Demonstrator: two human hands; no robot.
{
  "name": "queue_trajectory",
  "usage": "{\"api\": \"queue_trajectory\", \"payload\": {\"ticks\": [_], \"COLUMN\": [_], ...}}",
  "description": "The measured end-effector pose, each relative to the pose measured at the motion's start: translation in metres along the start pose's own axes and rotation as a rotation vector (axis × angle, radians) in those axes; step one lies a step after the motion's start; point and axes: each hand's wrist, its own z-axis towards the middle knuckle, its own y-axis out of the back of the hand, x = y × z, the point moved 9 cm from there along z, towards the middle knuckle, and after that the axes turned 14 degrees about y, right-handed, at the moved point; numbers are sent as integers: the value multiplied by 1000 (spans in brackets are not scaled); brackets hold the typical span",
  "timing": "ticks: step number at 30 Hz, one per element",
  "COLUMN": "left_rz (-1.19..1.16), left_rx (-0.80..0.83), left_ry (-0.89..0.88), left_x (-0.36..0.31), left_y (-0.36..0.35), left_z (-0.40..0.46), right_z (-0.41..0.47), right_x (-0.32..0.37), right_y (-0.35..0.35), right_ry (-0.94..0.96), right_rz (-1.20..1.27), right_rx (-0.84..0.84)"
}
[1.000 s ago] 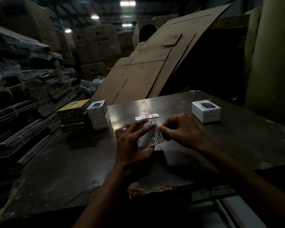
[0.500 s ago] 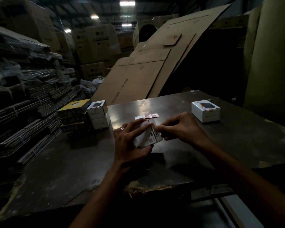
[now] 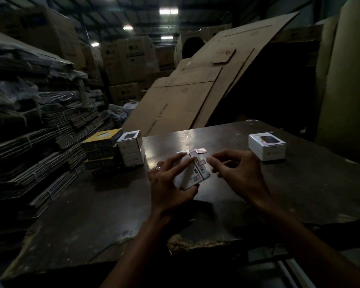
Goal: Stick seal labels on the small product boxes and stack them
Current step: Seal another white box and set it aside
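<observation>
While the dark table (image 3: 299, 194) stretched under my arms, a stack of white boxes (image 3: 131, 147) stood at its left edge beside yellow boxes (image 3: 101, 145), and one more white box (image 3: 266, 145) sat far right. My left hand (image 3: 168, 183) gripped a small product box (image 3: 192, 173) tilted above the middle of the table. My right hand (image 3: 235, 173) hovered just beside it, fingers loosely curled and holding nothing I could make out, with the seal labels (image 3: 192, 151) lying just behind the held box.

The room was a dim warehouse: ceiling lights (image 3: 168, 11) glowed overhead, tall cartons (image 3: 131, 59) stood far behind, flattened cardboard sheets (image 3: 197, 90) leaned beyond the dark worn table (image 3: 92, 208), bundled stacks (image 3: 35, 150) alongside.
</observation>
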Motion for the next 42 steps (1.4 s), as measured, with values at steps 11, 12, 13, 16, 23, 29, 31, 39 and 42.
{"api": "queue_trajectory", "payload": {"ticks": [11, 12, 13, 16, 23, 29, 31, 39, 42], "left_rz": [1, 4, 11, 46, 108, 147, 186, -78, -240], "left_rx": [-4, -6, -4, 2, -10, 11, 14, -41, 32], "left_ry": [-29, -35, -38, -38, -45, -68, -81, 50, 113], "left_x": [-4, -4, -3, 1, -2, -8, -11, -3, 5], "left_y": [0, 0, 0, -2, -1, -3, -4, 6, 1], "left_z": [-2, -1, -1, -1, -4, -7, -8, -2, 1], "right_z": [-2, -2, -1, -2, 2, 10, 8, -5, -3], "right_x": [3, 1, 0, -1, 1, -8, -20, -35, -31], "right_y": [-11, -12, -13, -16, -14, -14, -13, -7, -8], "right_ry": [42, 21, 8, -15, -29, -107, -228, -344, -348], "right_rz": [-162, -157, -159, -196, -294, -349, -256, 171, 253], "right_rx": [-14, -10, -3, -2, 38, 208, 326, 216, 149]}}
